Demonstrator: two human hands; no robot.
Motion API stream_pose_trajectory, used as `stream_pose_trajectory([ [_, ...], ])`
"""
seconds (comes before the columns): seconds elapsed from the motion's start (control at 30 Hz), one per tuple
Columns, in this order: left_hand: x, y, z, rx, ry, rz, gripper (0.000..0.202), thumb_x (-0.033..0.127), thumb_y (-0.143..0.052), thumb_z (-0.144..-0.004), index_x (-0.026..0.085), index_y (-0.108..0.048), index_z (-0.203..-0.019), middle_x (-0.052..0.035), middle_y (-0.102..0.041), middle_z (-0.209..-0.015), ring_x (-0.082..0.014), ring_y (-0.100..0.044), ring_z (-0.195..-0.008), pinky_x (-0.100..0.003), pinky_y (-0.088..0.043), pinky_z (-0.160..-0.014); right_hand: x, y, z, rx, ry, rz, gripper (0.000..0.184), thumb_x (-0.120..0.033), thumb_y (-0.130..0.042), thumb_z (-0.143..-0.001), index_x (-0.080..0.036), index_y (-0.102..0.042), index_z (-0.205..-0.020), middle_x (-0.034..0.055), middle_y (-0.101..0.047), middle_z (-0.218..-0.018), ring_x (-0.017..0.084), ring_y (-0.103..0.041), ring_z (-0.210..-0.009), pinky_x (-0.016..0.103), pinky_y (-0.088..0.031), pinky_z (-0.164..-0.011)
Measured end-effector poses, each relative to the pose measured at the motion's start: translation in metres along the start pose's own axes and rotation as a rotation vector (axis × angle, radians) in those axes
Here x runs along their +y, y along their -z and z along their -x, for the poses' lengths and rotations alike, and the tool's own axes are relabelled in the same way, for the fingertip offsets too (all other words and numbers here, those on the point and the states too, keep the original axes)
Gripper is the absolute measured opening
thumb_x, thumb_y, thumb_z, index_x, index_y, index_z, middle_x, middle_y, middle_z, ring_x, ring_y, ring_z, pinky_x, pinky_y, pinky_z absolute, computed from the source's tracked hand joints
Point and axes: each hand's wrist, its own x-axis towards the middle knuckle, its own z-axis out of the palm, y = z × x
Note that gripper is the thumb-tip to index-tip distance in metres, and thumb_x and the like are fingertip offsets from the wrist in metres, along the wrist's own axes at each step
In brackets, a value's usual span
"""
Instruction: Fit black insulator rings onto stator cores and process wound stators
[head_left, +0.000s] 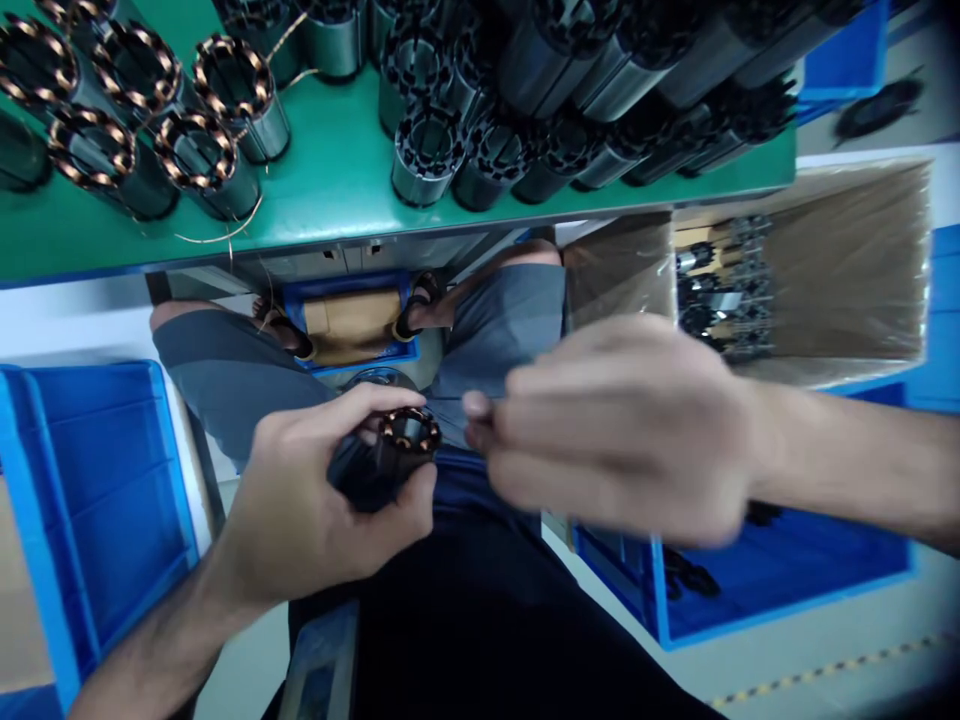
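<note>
My left hand (307,510) is wrapped around a small motor stator (409,432), thumb on the near side and fingers on the far side. Copper windings ring the stator's open end, which faces up toward me. To the right of it, my right hand (615,430) is blurred by motion, its thumb and fingers pinched together. A faint thin line, perhaps copper wire, runs between the stator and those fingertips, but whatever they pinch is too blurred to make out. Both hands are above my lap, apart from each other.
Wound stators (232,90) with copper ends stand at the left of the green bench (330,180); loose wire lies beside them. Dark stators without visible copper (427,150) are stacked to the right. A lined carton (847,270) holds parts. Blue crates (112,500) flank me.
</note>
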Motion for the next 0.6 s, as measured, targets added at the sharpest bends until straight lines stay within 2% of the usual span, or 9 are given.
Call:
stream_pose_trajectory([
  [0.07,0.001,0.001,0.000,-0.106,0.127,0.180,0.029,0.026,-0.086,-0.102,0.025,-0.084,-0.131,-0.0020,-0.093,-0.113,-0.0223,-0.093,-0.095,-0.027,-0.077,-0.084,-0.008,0.010,0.003,0.040,0.115,0.131,0.052,-0.035,-0.087,-0.110,-0.027,-0.065,-0.064,-0.0050,-0.053,-0.060,0.011,-0.039,-0.053,0.034,-0.020,-0.045],
  [0.13,0.000,0.001,0.002,-0.019,0.068,0.146,0.033,0.023,-0.091,-0.102,0.026,-0.083,-0.134,-0.0030,-0.093,-0.121,-0.0225,-0.093,-0.107,-0.029,-0.077,-0.098,-0.010,0.022,0.006,0.021,0.125,0.164,0.041,-0.037,-0.095,-0.106,-0.027,-0.073,-0.073,-0.0032,-0.069,-0.074,0.011,-0.057,-0.065,0.028,-0.037,-0.051],
  [0.2,-0.003,0.000,0.005,0.150,-0.084,-0.044,0.037,0.017,-0.095,-0.100,0.027,-0.083,-0.133,-0.0035,-0.092,-0.133,-0.0213,-0.092,-0.116,-0.030,-0.076,-0.107,-0.006,0.030,0.007,-0.048,-0.029,0.033,0.029,-0.043,-0.106,-0.094,-0.025,-0.083,-0.088,0.0015,-0.084,-0.100,0.015,-0.077,-0.088,0.025,-0.059,-0.068],
  [0.23,-0.004,-0.001,0.007,0.210,-0.159,-0.134,0.035,0.014,-0.095,-0.100,0.028,-0.084,-0.129,-0.0022,-0.091,-0.139,-0.0199,-0.091,-0.119,-0.030,-0.075,-0.110,-0.003,0.030,0.008,-0.111,-0.150,-0.103,0.030,-0.044,-0.107,-0.092,-0.023,-0.086,-0.096,0.0041,-0.086,-0.108,0.018,-0.082,-0.096,0.025,-0.065,-0.074],
  [0.3,-0.006,-0.002,0.010,0.262,-0.315,-0.257,0.030,0.009,-0.091,-0.102,0.030,-0.085,-0.122,0.0006,-0.088,-0.145,-0.0172,-0.091,-0.120,-0.030,-0.075,-0.115,0.005,0.026,0.009,-0.260,-0.396,-0.420,0.025,-0.042,-0.101,-0.097,-0.021,-0.088,-0.104,0.0047,-0.088,-0.103,0.018,-0.085,-0.088,0.025,-0.069,-0.071],
  [0.37,-0.005,-0.002,0.010,0.250,-0.462,-0.325,0.032,0.003,-0.085,-0.104,0.030,-0.087,-0.122,0.0005,-0.088,-0.142,-0.0162,-0.090,-0.124,-0.033,-0.072,-0.124,0.009,0.015,0.008,-0.390,-0.557,-0.656,0.020,-0.039,-0.093,-0.101,-0.020,-0.085,-0.102,0.0007,-0.084,-0.086,0.015,-0.079,-0.067,0.025,-0.064,-0.059],
  [0.43,-0.001,-0.001,0.009,0.221,-0.534,-0.369,0.038,0.000,-0.081,-0.104,0.026,-0.087,-0.130,-0.0029,-0.089,-0.136,-0.0191,-0.090,-0.127,-0.037,-0.069,-0.130,0.009,0.004,0.007,-0.384,-0.528,-0.664,0.025,-0.040,-0.089,-0.105,-0.022,-0.079,-0.090,-0.0038,-0.078,-0.074,0.011,-0.068,-0.053,0.024,-0.056,-0.050],
  [0.5,0.004,0.001,0.006,0.192,-0.396,-0.324,0.036,0.009,-0.085,-0.102,0.023,-0.085,-0.135,-0.0047,-0.092,-0.129,-0.0236,-0.092,-0.120,-0.038,-0.073,-0.123,0.003,-0.001,0.006,-0.244,-0.340,-0.435,0.040,-0.042,-0.087,-0.108,-0.024,-0.071,-0.076,-0.0064,-0.070,-0.068,0.008,-0.060,-0.052,0.023,-0.046,-0.047],
  [0.6,0.009,0.003,0.002,-0.003,-0.023,0.010,0.030,0.026,-0.086,-0.102,0.023,-0.082,-0.132,-0.0023,-0.093,-0.117,-0.0212,-0.093,-0.096,-0.027,-0.078,-0.088,-0.011,0.003,0.006,-0.139,-0.096,-0.111,0.046,-0.039,-0.093,-0.104,-0.027,-0.068,-0.067,-0.0051,-0.061,-0.063,0.011,-0.050,-0.058,0.029,-0.025,-0.047],
])
